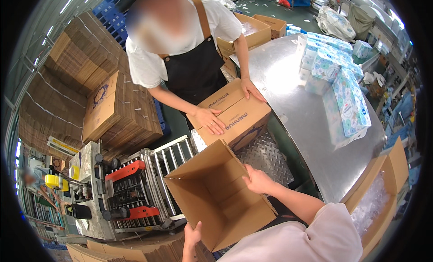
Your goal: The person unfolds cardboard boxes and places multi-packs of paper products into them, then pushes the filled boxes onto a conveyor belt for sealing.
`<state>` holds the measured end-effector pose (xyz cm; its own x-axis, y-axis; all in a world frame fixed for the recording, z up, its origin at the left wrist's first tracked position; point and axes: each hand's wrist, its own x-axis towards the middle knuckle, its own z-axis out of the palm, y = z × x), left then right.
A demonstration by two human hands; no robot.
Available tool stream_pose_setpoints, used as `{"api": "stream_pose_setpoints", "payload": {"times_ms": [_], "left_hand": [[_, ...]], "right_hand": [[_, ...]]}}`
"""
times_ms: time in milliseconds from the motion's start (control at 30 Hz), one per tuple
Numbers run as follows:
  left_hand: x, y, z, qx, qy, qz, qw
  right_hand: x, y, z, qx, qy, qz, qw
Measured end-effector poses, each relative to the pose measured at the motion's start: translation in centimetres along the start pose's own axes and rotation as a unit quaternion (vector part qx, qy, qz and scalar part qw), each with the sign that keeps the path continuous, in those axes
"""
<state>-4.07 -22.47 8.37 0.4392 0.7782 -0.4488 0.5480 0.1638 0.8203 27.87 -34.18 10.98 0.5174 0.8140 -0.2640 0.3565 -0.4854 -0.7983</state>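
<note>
My left hand (192, 233) grips the lower left rim of an empty cardboard box (220, 194), thumb on its edge. My right hand (258, 179) holds the same box at its right side. The box is tilted so that its open top faces me, and its inside is bare. Just beyond it, touching or nearly so, a closed printed cardboard box (233, 116) rests by a diamond-plate metal surface (267, 157). A co-worker in a dark apron has both hands flat on its top flaps.
A roller conveyor with a carton-taping machine (132, 191) stands left, beyond it stacked flat cardboard (115, 116). A metal table (287, 82) on the right bears blue-patterned wrapped tissue packs (350, 103). An open carton (368, 201) of clear plastic is at lower right. More flat cardboard (149, 250) lies at the bottom.
</note>
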Motion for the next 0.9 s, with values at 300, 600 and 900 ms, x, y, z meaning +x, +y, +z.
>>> {"api": "stream_pose_setpoints", "payload": {"times_ms": [300, 600, 900], "left_hand": [[-0.5, 1.6, 0.0, 0.012, -0.016, -0.012, 1.0], [1.2, 1.4, 0.5, 0.035, -0.033, 0.024, 0.999], [3.0, 3.5, 0.7, 0.064, -0.031, 0.027, 0.997]], "right_hand": [[0.2, 0.3, 0.2, -0.004, 0.012, -0.01, 1.0], [1.1, 0.8, -0.4, -0.024, 0.021, 0.022, 0.999], [2.6, 2.3, -0.2, -0.008, 0.041, 0.01, 0.999]]}}
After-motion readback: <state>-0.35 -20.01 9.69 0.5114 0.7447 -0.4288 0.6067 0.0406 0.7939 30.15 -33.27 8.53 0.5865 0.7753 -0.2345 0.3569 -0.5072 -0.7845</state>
